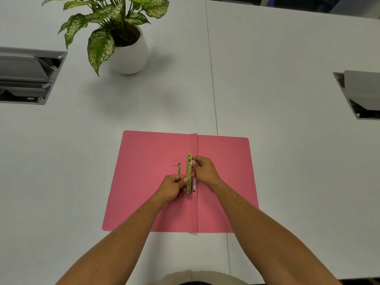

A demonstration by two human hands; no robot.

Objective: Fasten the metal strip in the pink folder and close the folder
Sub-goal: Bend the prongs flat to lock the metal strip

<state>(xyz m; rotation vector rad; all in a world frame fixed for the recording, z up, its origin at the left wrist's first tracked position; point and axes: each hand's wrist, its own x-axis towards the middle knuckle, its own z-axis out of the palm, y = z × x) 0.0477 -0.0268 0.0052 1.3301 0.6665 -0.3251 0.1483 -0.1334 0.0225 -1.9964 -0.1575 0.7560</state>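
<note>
Between both hands [202, 171], metal strip [189, 171]

Pink folder [148, 182] open flat; gold metal strip [189, 171] along spine.

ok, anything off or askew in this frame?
One oddity: a thin brass prong sticks up loose left of the metal strip, not yet tucked under it. Pink folder lies open and flat, undamaged. Both hands pinch the strip.

Bare table [287, 89] flanks the open pink folder [144, 182]; potted plant [123, 38] and two cable hatches [30, 75] stand well apart
</note>
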